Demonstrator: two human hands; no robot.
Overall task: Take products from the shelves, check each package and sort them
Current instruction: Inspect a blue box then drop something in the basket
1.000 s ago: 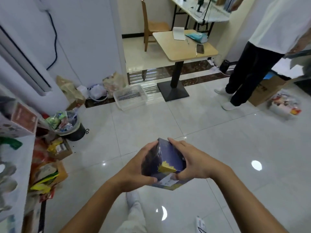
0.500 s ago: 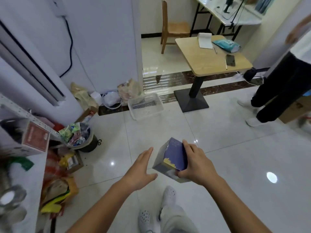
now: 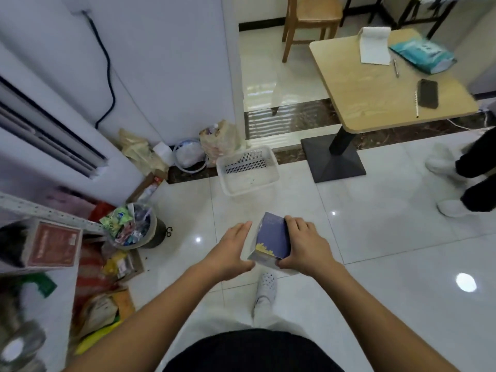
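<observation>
Right hand (image 3: 306,245) wrapped round blue box (image 3: 272,237): fingers curled over far right edge, thumb hooked under near bottom corner. Left hand (image 3: 230,251) relaxed, fingers straight and together, just beside box's left face; contact at lower corner: can't tell.

Blue box in mid-air at centre frame, above tiled floor (image 3: 389,237), tilted, top leaning away, yellow print along lower edge. Below it, own foot in white clog (image 3: 265,287).

White basket (image 3: 249,193) on floor beyond the box, near wall corner, well apart from both hands. Behind basket, bags and clutter along wall base.

Left side: shelf (image 3: 40,210) edge with red-labelled carton (image 3: 53,248) on it, blurred items below. Bin (image 3: 150,232) stuffed with wrappers, just beside shelf end. Black cable (image 3: 108,65) hanging down wall above.

Right side: wooden table (image 3: 375,103) on black pedestal base, carrying notepad (image 3: 374,45), teal packet (image 3: 421,55), pen (image 3: 396,67), dark phone (image 3: 428,93). Wooden chair (image 3: 308,20) behind table. Second person at right edge, only dark trousers (image 3: 480,194) and white shoes (image 3: 452,208) in view.
</observation>
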